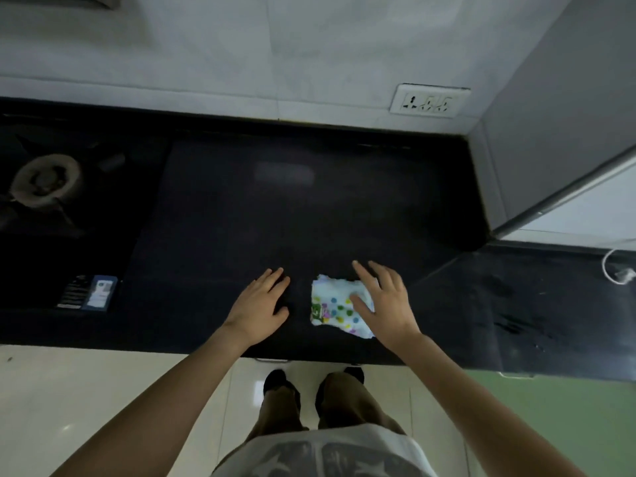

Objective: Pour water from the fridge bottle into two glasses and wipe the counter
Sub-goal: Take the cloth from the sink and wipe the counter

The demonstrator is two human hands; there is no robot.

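A dark, polished stone counter (241,215) is seen from above, backed by a pale tiled wall (206,46) in which a white socket plate (429,100) is set near the counter's far right corner. At the counter's left end a gas stove burner with a pale ring (44,180) is partly shown, and a small dark box with a blue-and-white label (90,292) lies near the front edge on that side. A grey cabinet panel (557,108) rises at the right end, and a white cable (617,271) is seen on the lower counter section beyond it. A small white cloth printed with coloured dots (335,306) lies flat close to the front edge, right of the middle. The right hand (385,301) is held spread over the cloth's right side, fingers extended, with the thumb laid on the fabric; whether the palm presses down cannot be told. The left hand (260,302) is laid open on the bare counter just beside the cloth, apart from it, with fingers loosely together and nothing held. Below the front edge, a pale tiled floor (86,390), brown trousers (344,404) and dark shoes (275,378) are visible.
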